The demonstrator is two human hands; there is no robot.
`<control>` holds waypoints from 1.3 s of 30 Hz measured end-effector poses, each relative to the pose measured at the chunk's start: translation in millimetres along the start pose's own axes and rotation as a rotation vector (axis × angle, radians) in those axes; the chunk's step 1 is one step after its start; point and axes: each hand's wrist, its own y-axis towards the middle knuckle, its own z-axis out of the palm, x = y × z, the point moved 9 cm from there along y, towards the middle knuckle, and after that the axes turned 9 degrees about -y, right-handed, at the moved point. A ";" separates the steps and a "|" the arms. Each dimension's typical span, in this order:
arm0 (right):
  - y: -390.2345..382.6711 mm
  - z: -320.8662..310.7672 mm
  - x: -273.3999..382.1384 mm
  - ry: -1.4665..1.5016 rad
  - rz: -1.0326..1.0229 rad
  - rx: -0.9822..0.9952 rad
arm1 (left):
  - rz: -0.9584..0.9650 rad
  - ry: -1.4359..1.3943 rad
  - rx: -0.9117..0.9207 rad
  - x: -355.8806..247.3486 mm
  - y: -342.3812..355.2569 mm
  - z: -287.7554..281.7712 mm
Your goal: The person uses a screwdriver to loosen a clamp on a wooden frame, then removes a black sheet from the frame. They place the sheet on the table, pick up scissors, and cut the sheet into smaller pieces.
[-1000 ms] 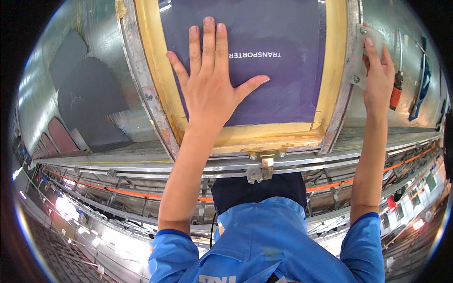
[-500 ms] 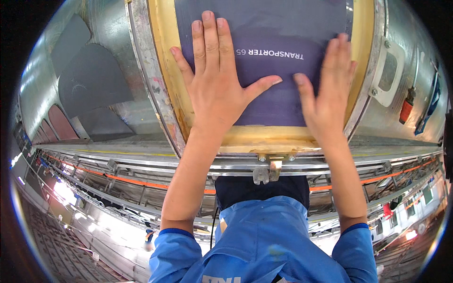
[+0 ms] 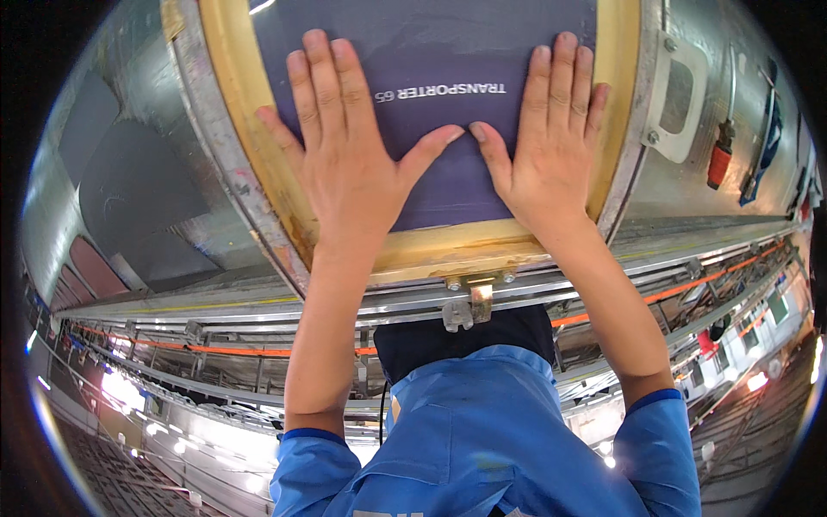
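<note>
Both of my hands lie palm down on a dark purple sheet (image 3: 448, 185), which carries a line of white lettering. The sheet sits inside a yellow-bordered metal frame (image 3: 207, 121) that looks like a printing screen. My left hand (image 3: 353, 168) is spread flat on the left part, its little finger reaching over the yellow border. On the right part rests my right hand (image 3: 551, 146), fingers stretched out and close together, little finger near the border. The two thumb tips point at each other with a small gap between them. Neither hand holds anything.
Dark grey cut pieces (image 3: 138, 181) and reddish ones (image 3: 96, 267) lie on the metal table at left. A white handle (image 3: 680, 102) is fixed to the frame's right side. Beyond it are a red-handled screwdriver (image 3: 720, 159) and a blue tool (image 3: 762, 159). A metal clamp (image 3: 481, 302) stands at the near edge.
My right hand has come down flat and moved toward my left hand, so the thumbs are now close together. The view has shifted, placing the frame farther left in the picture.
</note>
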 end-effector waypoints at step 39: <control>-1.3 -71.6 -571.0 -0.019 0.883 0.209 | -0.649 -0.394 -0.080 92.7 -192.4 -72.6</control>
